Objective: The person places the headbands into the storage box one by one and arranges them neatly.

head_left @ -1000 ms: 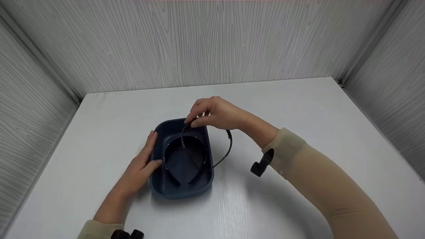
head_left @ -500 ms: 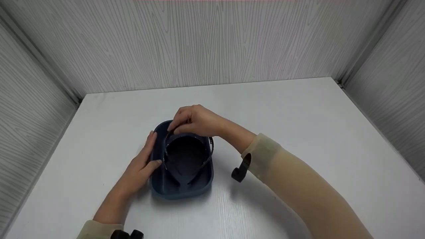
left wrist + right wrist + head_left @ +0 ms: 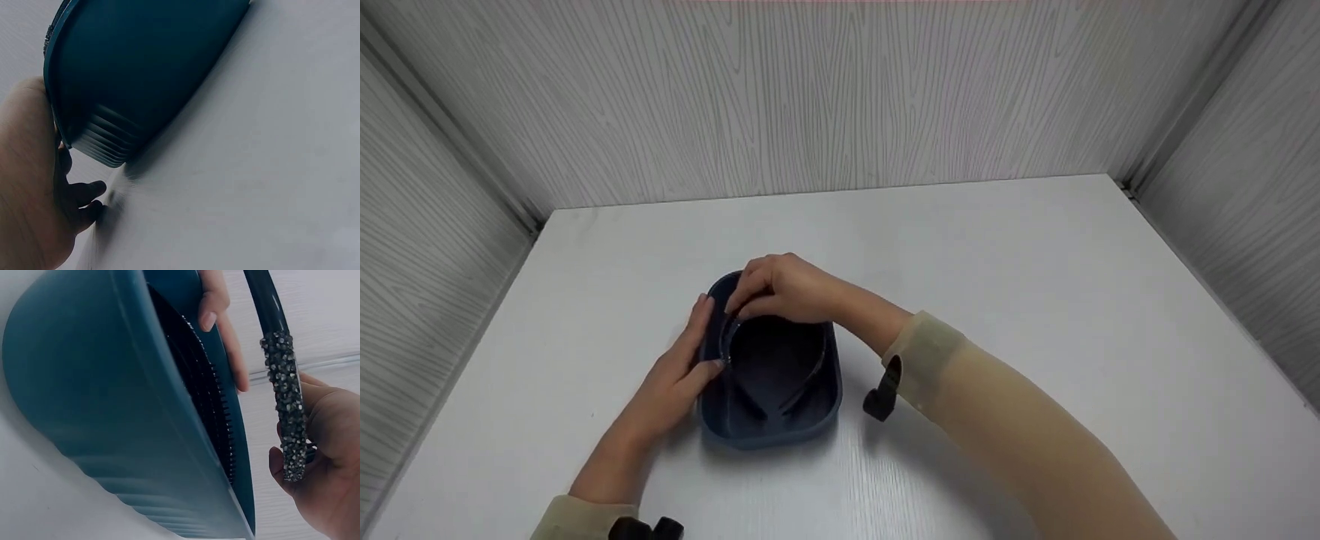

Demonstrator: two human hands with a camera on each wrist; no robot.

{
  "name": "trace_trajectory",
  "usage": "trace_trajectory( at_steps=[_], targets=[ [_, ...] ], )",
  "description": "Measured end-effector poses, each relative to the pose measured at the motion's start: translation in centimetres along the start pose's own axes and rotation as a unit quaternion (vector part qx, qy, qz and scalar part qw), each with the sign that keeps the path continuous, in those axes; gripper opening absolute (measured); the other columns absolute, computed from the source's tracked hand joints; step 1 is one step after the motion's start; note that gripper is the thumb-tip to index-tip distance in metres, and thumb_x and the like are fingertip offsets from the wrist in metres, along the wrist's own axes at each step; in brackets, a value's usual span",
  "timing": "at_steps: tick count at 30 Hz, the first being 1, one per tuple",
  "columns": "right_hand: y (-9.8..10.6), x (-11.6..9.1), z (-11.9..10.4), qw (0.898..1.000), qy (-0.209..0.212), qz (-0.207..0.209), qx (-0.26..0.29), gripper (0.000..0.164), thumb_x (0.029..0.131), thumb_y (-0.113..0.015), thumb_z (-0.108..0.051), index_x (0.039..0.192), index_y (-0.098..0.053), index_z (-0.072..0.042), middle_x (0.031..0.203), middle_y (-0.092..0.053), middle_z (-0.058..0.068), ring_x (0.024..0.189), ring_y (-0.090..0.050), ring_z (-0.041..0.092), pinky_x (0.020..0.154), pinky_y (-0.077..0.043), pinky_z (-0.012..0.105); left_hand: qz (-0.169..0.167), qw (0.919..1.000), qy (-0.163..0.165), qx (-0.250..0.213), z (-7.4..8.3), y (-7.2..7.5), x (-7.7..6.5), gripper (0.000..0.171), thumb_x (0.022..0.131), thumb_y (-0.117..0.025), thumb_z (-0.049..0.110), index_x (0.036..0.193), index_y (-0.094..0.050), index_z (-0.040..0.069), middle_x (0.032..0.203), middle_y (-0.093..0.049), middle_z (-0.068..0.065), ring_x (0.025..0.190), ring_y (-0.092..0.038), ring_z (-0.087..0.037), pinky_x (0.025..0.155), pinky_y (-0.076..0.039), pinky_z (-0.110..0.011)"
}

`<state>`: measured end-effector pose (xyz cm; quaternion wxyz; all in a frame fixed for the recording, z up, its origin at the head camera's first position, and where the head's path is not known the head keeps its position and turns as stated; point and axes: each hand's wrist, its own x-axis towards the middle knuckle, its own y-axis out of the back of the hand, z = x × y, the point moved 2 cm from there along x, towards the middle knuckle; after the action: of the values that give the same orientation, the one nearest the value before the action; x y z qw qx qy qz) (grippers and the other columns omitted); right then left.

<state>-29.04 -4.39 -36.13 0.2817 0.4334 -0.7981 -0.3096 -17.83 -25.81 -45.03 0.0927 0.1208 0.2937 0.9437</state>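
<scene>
A dark blue oblong plastic bin [image 3: 769, 435] stands on the white table. My left hand [image 3: 675, 382] holds its left side, the thumb over the rim and the fingers along the outer wall. My right hand [image 3: 795, 289] pinches a black headband [image 3: 288, 399] by its curved top, which is covered in dark sparkling stones. Its arms point down into the bin in the head view. Beneath it, inside the bin, lies at least one more black headband [image 3: 197, 371] with comb-like teeth; the dark interior hides how many there are.
The white tabletop [image 3: 997, 300] spreads around the bin. A wood-grain panel [image 3: 840, 97] closes off the back, with similar panels at the left [image 3: 427, 262] and right [image 3: 1237, 187].
My right hand has moved left and down, bringing the headband from over the bin's right edge to above and into the bin. The left hand keeps its place on the bin.
</scene>
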Motion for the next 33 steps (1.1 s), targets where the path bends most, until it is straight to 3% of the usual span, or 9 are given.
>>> trace_trajectory(
  at_steps=[8,15,33],
  targets=[
    [-0.6,0.3,0.6,1.000,-0.008,-0.005,-0.013,0.020,0.100,-0.076,-0.017,0.118,-0.084,-0.016,0.114,-0.074,-0.002,0.113,-0.063,0.008,0.102,-0.045,0.020,0.001,1.0000,0.001,0.000,-0.2,-0.2,0.1,0.082,0.104,-0.052,0.013,0.172,-0.010,0.032,0.178,-0.007,0.004,0.162,-0.010,-0.018,0.127,-0.013,-0.039],
    [-0.8,0.3,1.1,0.999,-0.011,-0.010,-0.028,0.021,0.100,-0.075,-0.018,0.119,-0.083,-0.016,0.116,-0.074,-0.001,0.115,-0.064,0.010,0.103,-0.045,0.020,0.000,1.0000,0.000,-0.004,-0.2,-0.2,0.2,0.080,0.106,-0.052,0.015,0.172,-0.011,0.034,0.178,-0.007,0.005,0.162,-0.008,-0.014,0.125,-0.011,-0.025],
    [-1.8,0.7,1.7,0.998,-0.026,-0.015,-0.048,0.020,0.100,-0.075,-0.019,0.118,-0.083,-0.017,0.116,-0.074,-0.001,0.113,-0.064,0.011,0.100,-0.046,0.020,-0.001,1.0000,0.003,-0.004,-0.3,-0.1,0.0,0.080,0.106,-0.053,0.016,0.172,-0.010,0.035,0.178,-0.007,0.007,0.162,-0.008,-0.015,0.124,-0.011,-0.024]
  ],
)
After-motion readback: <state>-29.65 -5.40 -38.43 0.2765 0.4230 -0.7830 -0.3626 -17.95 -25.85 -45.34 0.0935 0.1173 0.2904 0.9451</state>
